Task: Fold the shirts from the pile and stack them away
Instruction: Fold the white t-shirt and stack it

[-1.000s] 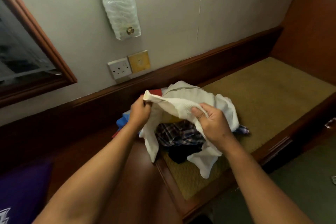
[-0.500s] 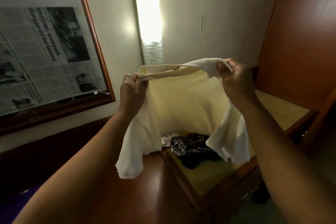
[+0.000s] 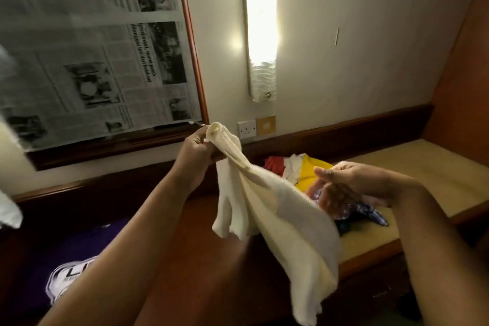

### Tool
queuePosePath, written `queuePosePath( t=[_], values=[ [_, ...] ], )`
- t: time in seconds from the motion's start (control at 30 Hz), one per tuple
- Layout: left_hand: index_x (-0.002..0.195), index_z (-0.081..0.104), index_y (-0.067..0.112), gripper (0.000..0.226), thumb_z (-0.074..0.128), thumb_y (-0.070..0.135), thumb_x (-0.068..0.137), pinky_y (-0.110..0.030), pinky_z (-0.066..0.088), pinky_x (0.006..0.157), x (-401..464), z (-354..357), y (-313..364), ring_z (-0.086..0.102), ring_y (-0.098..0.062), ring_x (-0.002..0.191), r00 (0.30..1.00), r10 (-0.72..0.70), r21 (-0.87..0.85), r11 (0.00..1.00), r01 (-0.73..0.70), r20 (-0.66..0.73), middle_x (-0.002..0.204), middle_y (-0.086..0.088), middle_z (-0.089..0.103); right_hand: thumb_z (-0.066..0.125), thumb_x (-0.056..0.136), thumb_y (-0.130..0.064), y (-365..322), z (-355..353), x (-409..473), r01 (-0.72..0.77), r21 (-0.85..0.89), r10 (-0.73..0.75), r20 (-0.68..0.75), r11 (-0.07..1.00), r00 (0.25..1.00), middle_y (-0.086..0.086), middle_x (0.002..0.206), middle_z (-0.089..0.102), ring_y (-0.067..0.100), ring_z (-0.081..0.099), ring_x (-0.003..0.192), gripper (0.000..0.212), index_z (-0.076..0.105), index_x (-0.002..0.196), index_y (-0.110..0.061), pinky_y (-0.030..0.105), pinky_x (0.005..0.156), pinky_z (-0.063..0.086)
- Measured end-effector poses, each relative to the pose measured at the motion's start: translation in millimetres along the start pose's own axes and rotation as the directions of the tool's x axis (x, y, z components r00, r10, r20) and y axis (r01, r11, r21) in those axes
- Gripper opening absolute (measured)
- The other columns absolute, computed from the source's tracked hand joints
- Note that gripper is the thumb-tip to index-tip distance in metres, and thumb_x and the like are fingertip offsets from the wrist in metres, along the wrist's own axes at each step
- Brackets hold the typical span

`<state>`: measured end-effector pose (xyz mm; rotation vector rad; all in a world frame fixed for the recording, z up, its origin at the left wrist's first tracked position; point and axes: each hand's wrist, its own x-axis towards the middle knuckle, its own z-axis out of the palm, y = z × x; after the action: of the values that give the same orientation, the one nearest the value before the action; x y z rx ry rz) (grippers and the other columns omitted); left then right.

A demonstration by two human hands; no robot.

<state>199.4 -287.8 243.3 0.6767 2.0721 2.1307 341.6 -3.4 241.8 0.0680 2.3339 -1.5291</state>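
Both hands, left hand point(image 3: 197, 149) raised, right hand point(image 3: 344, 182) lower, grip the cream shirt point(image 3: 277, 209).

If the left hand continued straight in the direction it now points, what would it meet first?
The left hand, gripping the cream knitted shirt, points up and away toward the wall. Probably it would first meet the dark wooden frame of the newspaper-covered mirror, or the wall beside it; depth is unclear.
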Motion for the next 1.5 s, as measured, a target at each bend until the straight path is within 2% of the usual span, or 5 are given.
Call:
queuePosePath(
  t=[0.4, 0.63, 0.97, 1.17, 1.5],
  values=[
    [0.082, 0.066, 0.013, 0.013, 0.057, 0.020, 0.089, -0.030, 0.053, 0.063, -99, -9, 80, 0.060, -0.018, 0.069, 0.978, -0.104, -0.166, 0.983, 0.074, -0.180, 0.074, -0.005, 0.064, 0.060, 0.091, -0.008, -96, 107, 54, 0.462, 0.147, -0.469, 0.011, 0.875, 0.883, 0.010, 0.093, 0.067, 0.018, 0.063, 0.085, 0.015, 0.067, 0.102, -0.001, 0.033, 0.079, 0.055],
    [0.122, 0.052, 0.023, 0.044, 0.059, 0.045, 0.084, -0.032, 0.052, 0.079, -211, -37, -27, 0.061, -0.015, 0.095, 0.993, -0.079, 0.560, 0.821, 0.115, -0.088, 0.108, 0.002, 0.062, 0.049, 0.095, -0.007, -107, 152, 32, 0.604, 0.201, -0.577, -0.182, 0.771, 0.796, 0.003, 0.079, 0.059, 0.012, 0.056, 0.072, 0.023, 0.064, 0.080, -0.016, 0.024, 0.063, 0.050],
    [0.092, 0.071, 0.009, 0.020, 0.053, 0.015, 0.087, -0.030, 0.040, 0.068, -266, -104, -97, 0.062, -0.026, 0.088, 0.855, -0.184, 0.526, 0.720, 0.453, -0.485, 0.093, -0.011, 0.071, 0.053, 0.088, -0.008, -59, 187, 1, 0.511, 0.047, -0.425, -0.493, 0.858, 0.759, 0.004, 0.069, 0.057, 0.013, 0.049, 0.064, 0.021, 0.065, 0.072, -0.015, 0.020, 0.053, 0.042],
    [0.098, 0.066, 0.001, 0.026, 0.044, -0.006, 0.086, -0.038, 0.044, 0.081, -278, -156, -82, 0.060, -0.036, 0.099, 0.742, -0.131, 0.366, 0.805, 0.467, -0.658, 0.102, -0.022, 0.067, 0.072, 0.077, -0.052, -10, 205, -29, 0.138, -0.783, -0.348, -0.106, 0.607, 0.932, -0.010, 0.097, 0.062, 0.015, 0.060, 0.094, 0.037, 0.064, 0.110, -0.037, 0.029, 0.078, 0.047],
    [0.103, 0.069, 0.007, 0.031, 0.065, 0.034, 0.089, -0.033, 0.043, 0.079, -290, -191, -44, 0.061, -0.032, 0.101, 0.940, -0.185, 0.836, 0.433, 0.339, -0.285, 0.106, -0.014, 0.069, 0.048, 0.089, 0.007, 30, 215, -38, 0.170, -0.559, -0.403, -0.323, 0.811, 0.856, 0.011, 0.090, 0.058, 0.031, 0.055, 0.085, 0.024, 0.057, 0.089, -0.015, 0.032, 0.067, 0.034]
  ],
)
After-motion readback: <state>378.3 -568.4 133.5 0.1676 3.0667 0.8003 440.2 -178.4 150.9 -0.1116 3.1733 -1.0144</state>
